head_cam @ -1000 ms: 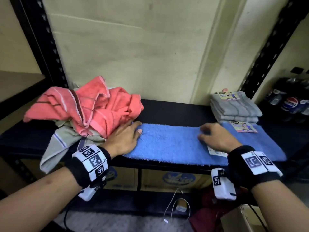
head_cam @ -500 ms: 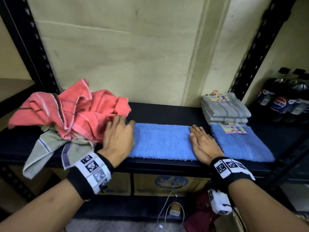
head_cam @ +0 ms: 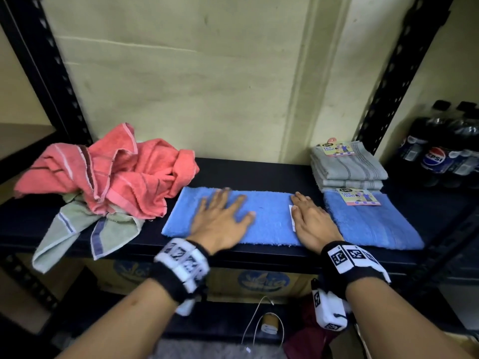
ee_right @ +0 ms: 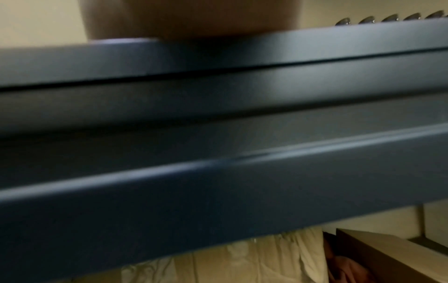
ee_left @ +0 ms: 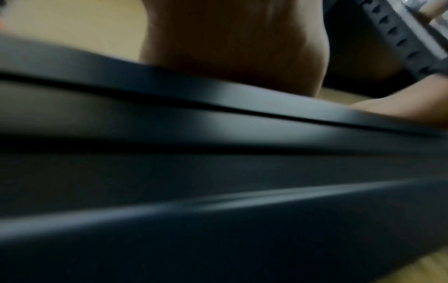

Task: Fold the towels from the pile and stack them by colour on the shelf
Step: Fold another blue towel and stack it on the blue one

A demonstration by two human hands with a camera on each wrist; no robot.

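Blue towel (head_cam: 269,216) lying flat, lengthwise on the black shelf (head_cam: 248,172) | left hand (head_cam: 220,221) pressing it, fingers spread flat | right hand (head_cam: 311,221) lying flat at its right part | pink-and-green pile (head_cam: 103,177) sitting left | grey stack (head_cam: 347,169) sitting back right.

Towel pile (head_cam: 103,174) left on shelf (head_cam: 259,172); folded stack (head_cam: 347,167) right.
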